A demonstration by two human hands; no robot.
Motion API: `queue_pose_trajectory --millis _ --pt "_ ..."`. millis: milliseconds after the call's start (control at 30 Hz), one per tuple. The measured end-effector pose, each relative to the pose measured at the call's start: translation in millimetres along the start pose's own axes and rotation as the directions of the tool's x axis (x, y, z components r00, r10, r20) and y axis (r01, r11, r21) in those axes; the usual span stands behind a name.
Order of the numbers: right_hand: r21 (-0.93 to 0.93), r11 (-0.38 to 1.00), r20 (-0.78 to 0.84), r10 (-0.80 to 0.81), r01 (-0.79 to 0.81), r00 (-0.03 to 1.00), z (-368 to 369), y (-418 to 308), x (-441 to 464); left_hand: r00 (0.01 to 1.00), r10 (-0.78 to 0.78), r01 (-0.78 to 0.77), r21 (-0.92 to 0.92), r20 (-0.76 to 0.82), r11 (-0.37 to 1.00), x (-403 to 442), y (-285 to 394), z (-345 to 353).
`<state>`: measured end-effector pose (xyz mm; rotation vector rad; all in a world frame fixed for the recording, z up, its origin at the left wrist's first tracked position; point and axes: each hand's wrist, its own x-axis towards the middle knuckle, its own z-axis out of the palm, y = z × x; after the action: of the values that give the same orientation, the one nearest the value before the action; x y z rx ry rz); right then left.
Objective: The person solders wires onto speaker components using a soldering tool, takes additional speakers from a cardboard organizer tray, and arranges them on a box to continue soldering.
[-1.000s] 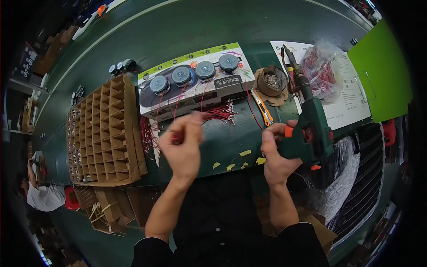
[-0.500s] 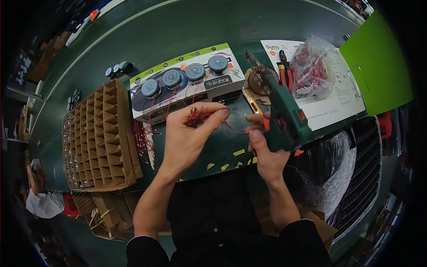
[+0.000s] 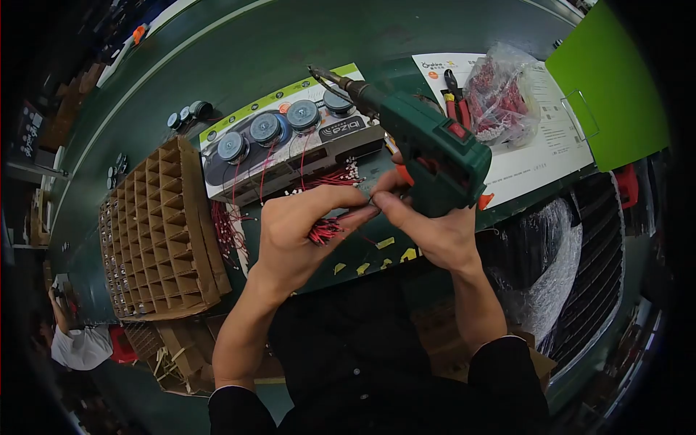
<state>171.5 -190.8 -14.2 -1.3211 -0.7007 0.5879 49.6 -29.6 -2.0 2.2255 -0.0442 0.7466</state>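
My left hand [image 3: 293,225] is closed around a bundle of red and black wires [image 3: 325,230], whose ends stick out below the fingers. My right hand [image 3: 435,235] grips a green soldering gun [image 3: 433,138] that points up and left, its tip over the far edge of a printed box [image 3: 290,170]. Thumb and fingertips of the right hand meet those of the left, pinching at a wire end; the exact contact is hidden. Round speakers [image 3: 302,116] stand in a row on the box, with red wires hanging from some. More red wires [image 3: 337,176] lie in front of it.
A cardboard divider crate [image 3: 163,232] stands at left. To the right are pliers [image 3: 455,101], a plastic bag of red wires [image 3: 500,98], printed paper [image 3: 536,159] and a green clipboard [image 3: 616,87]. Yellow tape scraps [image 3: 386,243] dot the table edge. A person in white [image 3: 81,346] is far left.
The soldering gun has swung left and up, its tip leaving the solder area for above the box. My right fingers have come against my left fingertips. The whole view has shifted slightly.
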Motion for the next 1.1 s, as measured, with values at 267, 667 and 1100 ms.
queue_pose_trajectory --millis 267,667,1100 --pt "0.063 0.998 0.006 -0.027 0.027 1.0 -3.5 4.0 0.0 1.0 0.02 -0.02 0.034 0.0 0.999 2.3 0.1 6.4" --pt "-0.142 0.98 -0.205 -0.167 0.139 0.964 7.4 8.9 -6.7 0.971 0.072 -0.016 0.239 -0.228 0.971 -3.7 4.5 34.0" --pt "0.009 0.999 -0.261 0.051 -0.05 0.964 -46.6 42.8 -28.9 0.984 0.014 0.079 0.51 -0.176 0.857 36.4 -56.6 16.8"
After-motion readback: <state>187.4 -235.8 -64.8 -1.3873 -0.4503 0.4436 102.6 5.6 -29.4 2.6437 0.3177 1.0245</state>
